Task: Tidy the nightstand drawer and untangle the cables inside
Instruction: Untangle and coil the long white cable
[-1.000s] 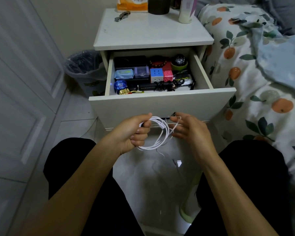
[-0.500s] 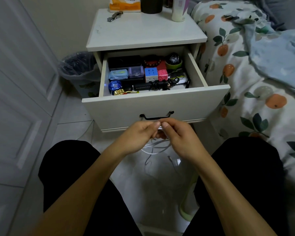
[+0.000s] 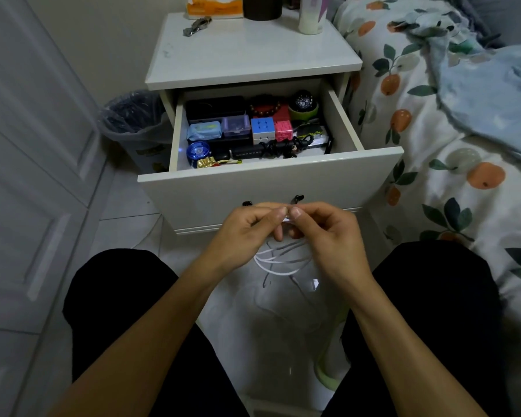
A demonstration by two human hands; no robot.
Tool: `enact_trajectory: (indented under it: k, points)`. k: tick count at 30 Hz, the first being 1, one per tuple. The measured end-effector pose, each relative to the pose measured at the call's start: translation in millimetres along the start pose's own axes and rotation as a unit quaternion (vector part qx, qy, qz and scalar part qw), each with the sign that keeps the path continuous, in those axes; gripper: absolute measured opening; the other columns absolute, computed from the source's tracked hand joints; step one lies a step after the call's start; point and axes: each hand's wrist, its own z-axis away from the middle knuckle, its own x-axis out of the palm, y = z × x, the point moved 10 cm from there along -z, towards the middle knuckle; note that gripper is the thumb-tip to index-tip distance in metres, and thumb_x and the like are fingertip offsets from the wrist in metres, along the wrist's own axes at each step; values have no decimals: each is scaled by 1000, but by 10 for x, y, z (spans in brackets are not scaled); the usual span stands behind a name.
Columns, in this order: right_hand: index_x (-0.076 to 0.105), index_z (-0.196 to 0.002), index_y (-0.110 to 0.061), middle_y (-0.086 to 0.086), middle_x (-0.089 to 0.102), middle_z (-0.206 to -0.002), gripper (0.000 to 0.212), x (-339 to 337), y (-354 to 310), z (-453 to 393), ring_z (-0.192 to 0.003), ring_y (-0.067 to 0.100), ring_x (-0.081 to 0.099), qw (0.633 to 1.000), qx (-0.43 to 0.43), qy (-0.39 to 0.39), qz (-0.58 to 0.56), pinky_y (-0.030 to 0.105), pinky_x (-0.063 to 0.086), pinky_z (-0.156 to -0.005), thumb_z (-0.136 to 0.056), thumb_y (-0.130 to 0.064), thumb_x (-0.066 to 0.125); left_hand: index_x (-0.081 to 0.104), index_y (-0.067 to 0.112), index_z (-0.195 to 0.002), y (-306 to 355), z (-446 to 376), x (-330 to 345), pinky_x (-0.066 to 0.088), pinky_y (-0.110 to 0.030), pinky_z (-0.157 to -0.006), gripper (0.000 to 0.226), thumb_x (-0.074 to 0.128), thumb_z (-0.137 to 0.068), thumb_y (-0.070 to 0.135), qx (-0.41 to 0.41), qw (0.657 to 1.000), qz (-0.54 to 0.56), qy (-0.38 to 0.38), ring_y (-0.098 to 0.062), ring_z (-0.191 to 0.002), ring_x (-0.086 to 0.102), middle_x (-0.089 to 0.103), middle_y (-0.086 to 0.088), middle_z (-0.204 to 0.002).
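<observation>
Pinching the white cable [image 3: 278, 260] between left hand [image 3: 247, 233] and right hand [image 3: 325, 236] — mid-untangling; next, tease loops apart.

A single wide-angle head view looks forward and steeply down from close above the person's lap. Just beyond the left hand [image 3: 241, 236] and right hand [image 3: 328, 236] stands the open white wooden nightstand drawer [image 3: 268, 188]; edges bow outward.

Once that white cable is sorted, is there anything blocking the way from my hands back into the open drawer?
Nothing visible blocks it. Both hands pinch the white cable just before the drawer, which stands open. Inside, though, a black cable bundle fills the front.
</observation>
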Motion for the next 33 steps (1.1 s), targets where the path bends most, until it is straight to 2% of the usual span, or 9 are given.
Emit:
enact_trajectory:
  k: [3, 7, 9, 13, 18, 22, 25, 29, 33]
  points:
    - [75, -98, -25, -3, 76, -88, 24, 9, -17, 5, -79, 6, 70, 999, 1, -32, -17, 16, 52, -71, -96, -9, 58, 61, 27, -63, -39, -12, -26, 46, -20, -69, 41, 49, -100, 40, -15, 999, 20, 31, -27, -70, 63, 64, -8, -70]
    - [73, -105, -18, 2, 74, -81, 21, 4, 196, -5, -68, 12, 66, 996, 75, -38, -11, 22, 53, -67, -97, -8, 55, 59, 33, -66, -78, 0, 12, 58, -30, -58, 38, 48, -102, 38, -45, 997, 34, 44, -10, -49, 57, 55, 6, -59]
    - [72, -95, -11, 4, 71, -74, 17, 0, 329, 6, -63, 15, 64, 989, 137, -31, -43, 25, 53, -64, -98, -16, 57, 57, 38, -64, -67, 9, -11, 54, -31, -48, 39, 47, -102, 38, -51, 996, 14, 67, -7, -41, 50, 48, 8, -51]
    - [68, -81, -9, 6, 57, -59, 32, 127, 510, 93, -61, 22, 64, 953, 256, -61, -150, 33, 55, -67, -96, -36, 58, 54, 34, -67, -58, 36, -86, 45, -25, -42, 36, 47, -102, 40, -53, 992, 9, 112, -12, -37, 48, 46, 1, -46]
    - [55, -86, -6, -3, 30, -52, 30, 247, 455, 95, -43, 11, 28, 922, 269, -50, -273, 23, 38, -46, -93, -35, 56, 60, 18, -81, -131, 31, -63, 43, -24, -40, 30, 51, -100, 40, -72, 987, 53, 131, -14, -35, 47, 46, 0, -43]
    - [53, -88, -4, -4, 24, -52, 33, 202, 450, 71, -44, 10, 20, 938, 258, -38, -228, 22, 25, -43, -102, -32, 45, 62, 17, -85, -244, 53, -20, 46, -26, -41, 25, 57, -97, 38, -105, 977, 117, 141, -15, -35, 44, 44, -1, -42]
    - [61, -84, -5, -4, 30, -52, 32, 118, 417, 40, -44, 10, 27, 967, 215, -24, -137, 24, 29, -45, -99, -33, 53, 57, 20, -96, -301, 39, -8, 46, -27, -41, 14, 61, -95, 33, -134, 969, 156, 140, -14, -36, 40, 42, -2, -44]
    - [67, -84, -10, -4, 45, -54, 24, 33, 389, 25, -47, 9, 42, 988, 153, -6, -7, 28, 41, -51, -100, -23, 54, 59, 13, -94, -465, 47, 143, 35, -22, -38, 20, 56, -99, 33, -235, 940, 240, 67, -10, -37, 30, 36, -1, -54]
    - [67, -88, -6, -5, 41, -53, 30, 52, 463, 45, -46, 8, 38, 980, 188, 2, -70, 24, 42, -49, -102, -26, 50, 54, 15, -65, -509, 147, 406, 24, -20, -36, 41, 47, -100, 35, -348, 868, 348, -62, -7, -32, 21, 30, 4, -47]
